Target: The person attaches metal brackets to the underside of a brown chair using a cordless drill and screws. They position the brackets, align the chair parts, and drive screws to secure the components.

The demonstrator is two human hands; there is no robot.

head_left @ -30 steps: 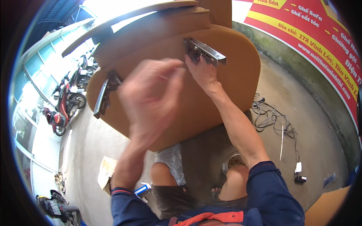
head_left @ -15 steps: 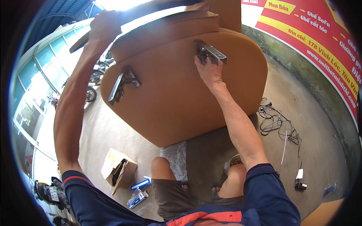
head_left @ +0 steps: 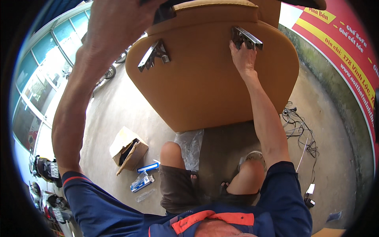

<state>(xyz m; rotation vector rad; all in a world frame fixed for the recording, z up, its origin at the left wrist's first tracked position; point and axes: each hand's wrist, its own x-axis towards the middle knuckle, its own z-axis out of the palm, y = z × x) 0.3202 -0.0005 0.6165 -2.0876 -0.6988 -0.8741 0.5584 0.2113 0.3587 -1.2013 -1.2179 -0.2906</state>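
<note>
The person sits low on the concrete floor (head_left: 118,118), knees apart, with a large tan upholstered seat panel (head_left: 205,79) tipped up in front of them, its underside facing the camera.

Right hand (head_left: 243,55): fingers closed around the base of the right metal bracket (head_left: 246,37), a dark steel fitting fixed near the panel's upper right. Left hand (head_left: 118,27): raised high and close to the lens, on the panel's top edge; whether its fingers are curled over that edge or flat against it cannot be told, as the hand is blurred and partly out of frame.

A second, left metal bracket (head_left: 153,55) stands out from the panel's upper left, untouched.

Handling, as a judgement: the panel looks bulky and likely heavy for its padding, stiff in the core with a soft, smooth skin that could slide in a palm and mark if scraped. The brackets are rigid with hard corners, and look like the firmest places to take hold; the top edge gives a second purchase for steadying. The lower edge appears to rest near the floor between the person's legs.

Surroundings: rough, dusty concrete floor. An open cardboard box (head_left: 128,148) lies to the left, with small blue packets (head_left: 144,175) beside it. Clear plastic wrap (head_left: 189,144) lies by the left knee. A tangle of cables (head_left: 298,126) lies to the right, near a red and yellow banner (head_left: 343,51) on the wall. Glass shopfront (head_left: 47,67) and parked motorbikes (head_left: 45,170) stand to the left.
</note>
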